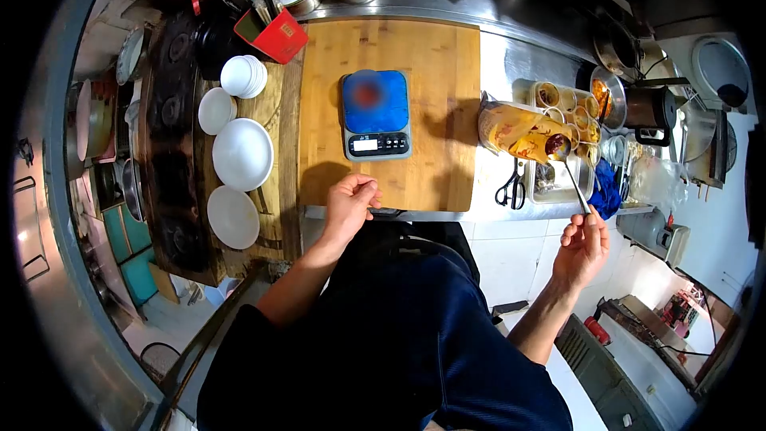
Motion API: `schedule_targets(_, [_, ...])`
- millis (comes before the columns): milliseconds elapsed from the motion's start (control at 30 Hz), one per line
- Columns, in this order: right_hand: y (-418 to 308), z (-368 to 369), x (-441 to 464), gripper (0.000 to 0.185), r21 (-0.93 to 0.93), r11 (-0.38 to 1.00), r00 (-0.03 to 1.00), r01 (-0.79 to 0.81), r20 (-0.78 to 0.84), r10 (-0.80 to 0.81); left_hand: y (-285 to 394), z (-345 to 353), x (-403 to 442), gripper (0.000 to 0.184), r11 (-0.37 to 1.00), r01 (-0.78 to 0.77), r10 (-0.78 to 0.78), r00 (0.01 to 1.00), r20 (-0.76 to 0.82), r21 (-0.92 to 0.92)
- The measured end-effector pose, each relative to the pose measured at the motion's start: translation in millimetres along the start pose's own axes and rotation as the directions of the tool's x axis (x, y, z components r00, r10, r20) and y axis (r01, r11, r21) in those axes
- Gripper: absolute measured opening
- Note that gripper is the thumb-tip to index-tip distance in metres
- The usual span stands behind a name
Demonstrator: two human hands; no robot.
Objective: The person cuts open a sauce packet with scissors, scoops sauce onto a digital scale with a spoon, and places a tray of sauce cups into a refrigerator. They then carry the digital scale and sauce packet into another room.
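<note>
My right hand [582,246] grips a long-handled metal spoon [576,190]. The spoon's bowl carries something dark red and sits at the mouth of a plastic bag [511,129] with orange-yellow contents. Fingers curled and thumb pressed against them, my left hand [352,204] is closed with nothing visible in it. It hovers by the front edge of a wooden board [447,64], just below a digital scale [377,146]. On the scale's blue top is a blurred red patch [368,96]; I cannot tell what it is.
White bowls and plates [242,154] line the left side. A red box of utensils [281,36] stands at the board's far left corner. Black scissors [511,190] lie right of the board, near a metal tray [581,178], several small cups [547,96] and a blue cloth [605,190].
</note>
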State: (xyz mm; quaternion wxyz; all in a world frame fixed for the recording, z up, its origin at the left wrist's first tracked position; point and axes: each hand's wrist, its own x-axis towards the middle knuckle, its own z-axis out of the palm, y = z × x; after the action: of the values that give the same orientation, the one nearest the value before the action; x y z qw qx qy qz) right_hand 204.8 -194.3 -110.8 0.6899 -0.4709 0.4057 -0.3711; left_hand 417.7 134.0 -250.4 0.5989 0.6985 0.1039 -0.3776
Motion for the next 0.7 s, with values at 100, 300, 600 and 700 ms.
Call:
schedule_targets(100, [1.8, -9.8, -2.5, 0.018, 0.023, 1.0, 0.999, 0.009, -0.043, -0.008, 2.0, 4.8, -3.8, 0.017, 0.999, -0.012, 0.011, 1.0, 0.027, 0.033])
schedule_targets(300, [10.1, -16.6, 0.9, 0.016, -0.009, 0.999, 0.994, 0.038, -0.097, -0.039, -1.0, 9.6, -10.5, 0.015, 1.0, 0.01, -0.01, 1.0, 0.008, -0.012])
schedule_targets(600, [42.1, 12.1, 9.1, 0.016, -0.521, 0.783, 0.933, 0.34, 0.085, -0.349, -4.6, 9.7, -16.2, 0.014, 1.0, -0.021, 0.021, 1.0, 0.002, -0.017])
schedule_targets(700, [55.6, 27.4, 17.4, 0.017, -0.766, 0.341, 0.798, 0.544, 0.348, -0.491, 0.0, 12.4, -20.9, 0.015, 1.0, -0.013, 0.013, 1.0, -0.001, 0.005])
